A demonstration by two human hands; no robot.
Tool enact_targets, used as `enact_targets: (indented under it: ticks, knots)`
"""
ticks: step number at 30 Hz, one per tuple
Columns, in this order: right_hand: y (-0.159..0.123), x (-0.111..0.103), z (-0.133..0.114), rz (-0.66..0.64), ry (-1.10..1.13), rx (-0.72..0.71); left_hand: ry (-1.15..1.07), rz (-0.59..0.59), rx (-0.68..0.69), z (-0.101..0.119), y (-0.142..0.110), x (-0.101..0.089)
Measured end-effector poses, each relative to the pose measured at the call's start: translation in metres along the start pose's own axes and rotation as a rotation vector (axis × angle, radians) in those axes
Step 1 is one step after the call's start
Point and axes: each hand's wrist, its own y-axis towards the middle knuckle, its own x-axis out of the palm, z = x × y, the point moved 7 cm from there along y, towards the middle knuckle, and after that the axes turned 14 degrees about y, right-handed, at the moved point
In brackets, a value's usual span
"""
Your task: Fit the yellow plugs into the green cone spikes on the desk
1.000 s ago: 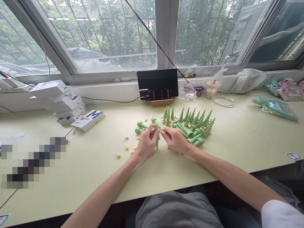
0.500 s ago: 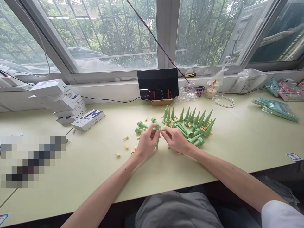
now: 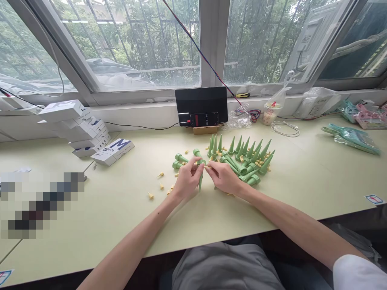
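Observation:
My left hand (image 3: 189, 177) is closed around a green plastic spike (image 3: 200, 183), whose wide capped end is up and whose point hangs down. Close beside it, my right hand (image 3: 223, 175) pinches a small yellow piece (image 3: 207, 166) at the side of the spike's cap; the fingers hide most of that piece. To the right sits a cluster of green spikes (image 3: 242, 168), some standing point up and others lying, with yellow pieces among them. A few more green spikes (image 3: 180, 158) lie beyond my left hand. Loose yellow pieces (image 3: 150, 196) are scattered to the left.
A tablet (image 3: 201, 100) with a phone (image 3: 204, 120) before it stands at the window. White boxes (image 3: 87, 129) are stacked on the left. A bagged cup (image 3: 269, 113), a white cable (image 3: 286, 129) and a teal packet (image 3: 350, 139) lie at the back right.
Both hands stay almost where they were, still together at the spike's cap. Only a very slight shift of the view is visible.

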Motion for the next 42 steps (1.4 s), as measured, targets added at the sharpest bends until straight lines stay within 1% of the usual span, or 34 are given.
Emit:
enact_targets:
  ticks: [9, 12, 21, 26, 29, 37, 42]
  knots:
    - [-0.0017, 0.0022, -0.0024, -0.037, -0.14, -0.092, -0.101, -0.058, -0.083, -0.0023, 0.0016, 0.0006]
    - [-0.0012, 0.0016, -0.002, -0.028, -0.111, -0.069, -0.09, -0.052, -0.075, -0.0026, 0.0007, 0.0009]
    - [0.001, -0.0008, -0.0011, -0.013, 0.027, 0.022, 0.038, 0.028, 0.027, 0.002, -0.0013, -0.0018]
    - [0.0013, -0.0006, -0.0007, -0.021, 0.067, 0.062, 0.077, 0.053, 0.043, 0.0041, -0.0021, -0.0021]
    - [0.0008, -0.0005, -0.0007, -0.018, 0.06, 0.055, 0.058, 0.055, 0.043, 0.0034, -0.0018, -0.0015]
    - [0.0004, 0.0005, 0.0009, -0.028, -0.014, -0.013, -0.085, -0.025, -0.05, -0.001, -0.0001, 0.0012]
    - [-0.0003, 0.0009, 0.0012, -0.049, -0.067, -0.032, -0.118, -0.057, -0.067, -0.0009, 0.0003, 0.002]
